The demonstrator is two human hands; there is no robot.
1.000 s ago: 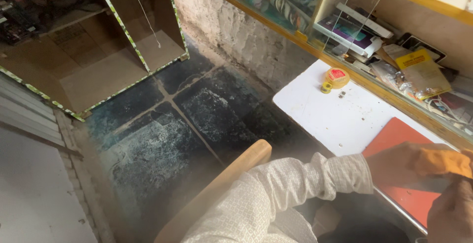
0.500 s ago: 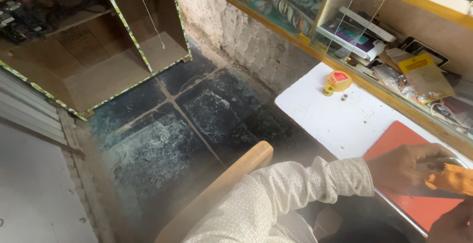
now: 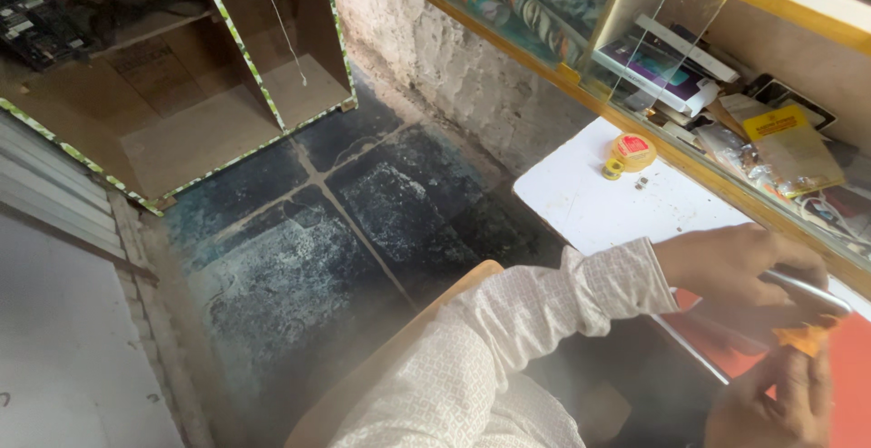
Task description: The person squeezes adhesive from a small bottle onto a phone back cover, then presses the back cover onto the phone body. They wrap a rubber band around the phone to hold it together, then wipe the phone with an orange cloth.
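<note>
A dark stone floor [image 3: 299, 257] lies below a small white table [image 3: 599, 203] set against a rough wall, with a glass-fronted cabinet [image 3: 653, 58] of clutter above it and a red and yellow tape roll [image 3: 632, 150] near the table's far edge. At the near end of the table, over a red mat [image 3: 844, 357], the left hand [image 3: 739, 266] is curled around a slim, shiny silver device [image 3: 803, 289], flat and metal-edged, holding it just above the mat. The right hand [image 3: 771, 403] sits right below, fingertips pinching a small orange piece [image 3: 803, 337] against the device's lower edge.
</note>
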